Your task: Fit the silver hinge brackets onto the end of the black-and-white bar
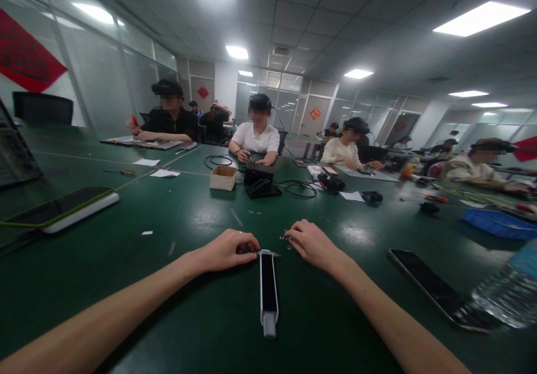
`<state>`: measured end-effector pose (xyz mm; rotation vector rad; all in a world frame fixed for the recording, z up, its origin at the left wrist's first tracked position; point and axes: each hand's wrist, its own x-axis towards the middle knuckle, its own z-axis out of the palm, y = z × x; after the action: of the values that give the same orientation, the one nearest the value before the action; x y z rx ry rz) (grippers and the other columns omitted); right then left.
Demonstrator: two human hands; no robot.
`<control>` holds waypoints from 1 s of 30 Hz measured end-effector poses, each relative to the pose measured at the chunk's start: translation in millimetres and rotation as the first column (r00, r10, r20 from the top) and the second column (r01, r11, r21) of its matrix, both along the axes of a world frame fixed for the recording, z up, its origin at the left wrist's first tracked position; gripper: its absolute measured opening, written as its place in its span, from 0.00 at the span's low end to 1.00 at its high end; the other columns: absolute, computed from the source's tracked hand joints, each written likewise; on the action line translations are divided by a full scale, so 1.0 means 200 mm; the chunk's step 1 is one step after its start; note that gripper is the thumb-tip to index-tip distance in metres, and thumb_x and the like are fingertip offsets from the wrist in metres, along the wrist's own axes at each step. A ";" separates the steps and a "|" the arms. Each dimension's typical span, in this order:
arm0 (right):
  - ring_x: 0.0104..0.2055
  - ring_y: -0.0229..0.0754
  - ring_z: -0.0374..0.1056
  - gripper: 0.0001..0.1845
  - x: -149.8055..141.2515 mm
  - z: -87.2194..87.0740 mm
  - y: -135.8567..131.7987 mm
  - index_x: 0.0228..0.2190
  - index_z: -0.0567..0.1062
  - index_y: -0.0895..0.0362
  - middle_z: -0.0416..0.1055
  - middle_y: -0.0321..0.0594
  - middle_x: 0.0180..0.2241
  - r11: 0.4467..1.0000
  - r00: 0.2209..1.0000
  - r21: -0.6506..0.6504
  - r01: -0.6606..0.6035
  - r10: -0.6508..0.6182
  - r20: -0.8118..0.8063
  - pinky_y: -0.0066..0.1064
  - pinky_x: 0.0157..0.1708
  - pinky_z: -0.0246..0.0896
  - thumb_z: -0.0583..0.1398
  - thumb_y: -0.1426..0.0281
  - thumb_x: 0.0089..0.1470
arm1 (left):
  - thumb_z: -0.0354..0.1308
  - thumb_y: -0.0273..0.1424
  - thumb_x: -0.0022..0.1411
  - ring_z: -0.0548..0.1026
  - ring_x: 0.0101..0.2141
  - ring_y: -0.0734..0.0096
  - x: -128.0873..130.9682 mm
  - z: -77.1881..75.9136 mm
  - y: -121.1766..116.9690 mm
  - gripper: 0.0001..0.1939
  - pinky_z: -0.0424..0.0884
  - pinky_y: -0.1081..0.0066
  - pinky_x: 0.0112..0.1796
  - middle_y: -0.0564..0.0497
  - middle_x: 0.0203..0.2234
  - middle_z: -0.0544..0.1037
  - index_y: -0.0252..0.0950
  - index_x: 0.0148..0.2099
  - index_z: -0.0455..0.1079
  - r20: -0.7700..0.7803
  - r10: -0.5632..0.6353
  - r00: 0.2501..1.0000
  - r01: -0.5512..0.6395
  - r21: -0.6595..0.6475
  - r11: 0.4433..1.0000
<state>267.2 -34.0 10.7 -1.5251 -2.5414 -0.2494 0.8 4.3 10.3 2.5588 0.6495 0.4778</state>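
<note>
Across the green bench (84, 256) from me sit co-workers (255, 139) in head-worn cameras. Ahead stands a small cardboard box (223, 178) beside coiled black cable (300, 189). On my right lie a smartphone (436, 289), a clear plastic water bottle (509, 290) and, farther off, a blue plastic tray (499, 223). On my left, a dark tablet (59, 207) sits on a white base.

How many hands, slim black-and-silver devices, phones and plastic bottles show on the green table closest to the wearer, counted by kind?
Hands: 2 (left hand, right hand)
Black-and-silver handheld device: 1
Phone: 1
Plastic water bottle: 1
Total: 5
</note>
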 end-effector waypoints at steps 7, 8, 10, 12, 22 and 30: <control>0.42 0.43 0.64 0.12 0.01 -0.02 0.02 0.41 0.76 0.58 0.71 0.45 0.40 0.997 0.997 -0.049 0.066 -0.068 -0.036 0.37 0.44 0.60 0.54 0.72 0.60 | 0.56 0.32 0.62 0.73 0.29 0.73 0.01 0.02 -0.04 0.09 0.67 0.74 0.32 0.51 0.32 0.77 0.35 0.43 0.72 -0.016 0.015 1.000 -0.014 0.031 0.999; 0.42 0.43 0.64 0.11 0.01 -0.02 0.02 0.40 0.76 0.58 0.71 0.45 0.40 0.996 0.996 -0.054 0.072 -0.074 -0.043 0.37 0.44 0.60 0.54 0.72 0.60 | 0.57 0.31 0.62 0.72 0.29 0.73 0.02 0.03 -0.04 0.09 0.67 0.74 0.32 0.51 0.32 0.77 0.34 0.43 0.73 -0.017 0.023 1.000 -0.022 0.037 0.999; 0.42 0.44 0.65 0.10 0.01 -0.01 0.02 0.38 0.76 0.58 0.72 0.45 0.39 0.994 0.995 -0.066 0.082 -0.085 -0.048 0.36 0.43 0.60 0.55 0.72 0.59 | 0.57 0.30 0.61 0.72 0.28 0.73 0.02 0.04 -0.06 0.08 0.66 0.74 0.31 0.51 0.31 0.77 0.33 0.42 0.73 -0.017 0.038 0.999 -0.037 0.046 0.998; 0.41 0.44 0.65 0.10 0.01 0.00 0.01 0.38 0.76 0.58 0.72 0.45 0.38 0.994 0.995 -0.070 0.089 -0.092 -0.041 0.36 0.42 0.60 0.55 0.71 0.60 | 0.57 0.30 0.61 0.71 0.27 0.74 0.03 0.04 -0.06 0.07 0.65 0.75 0.30 0.52 0.29 0.76 0.33 0.40 0.73 -0.009 0.044 0.999 -0.043 0.050 0.998; 0.43 0.45 0.64 0.11 0.00 0.00 0.02 0.41 0.76 0.56 0.72 0.45 0.40 0.997 0.998 -0.051 0.052 -0.050 0.025 0.35 0.40 0.60 0.55 0.72 0.59 | 0.57 0.30 0.61 0.71 0.26 0.75 0.03 0.02 -0.05 0.07 0.65 0.76 0.28 0.52 0.28 0.76 0.33 0.41 0.73 0.014 0.010 1.000 -0.010 0.045 0.999; 0.40 0.44 0.64 0.10 -0.03 0.01 0.00 0.36 0.75 0.60 0.71 0.46 0.37 0.999 0.999 0.037 0.008 -0.007 -0.036 0.36 0.39 0.61 0.53 0.73 0.60 | 0.57 0.32 0.62 0.72 0.29 0.74 0.01 0.00 -0.03 0.10 0.66 0.75 0.31 0.52 0.32 0.75 0.35 0.45 0.71 0.005 -0.016 1.000 0.016 0.107 0.994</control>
<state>261.5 -34.6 11.7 -1.5120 -2.4898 -0.2657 3.3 -1.2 10.8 2.6597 0.6163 0.5272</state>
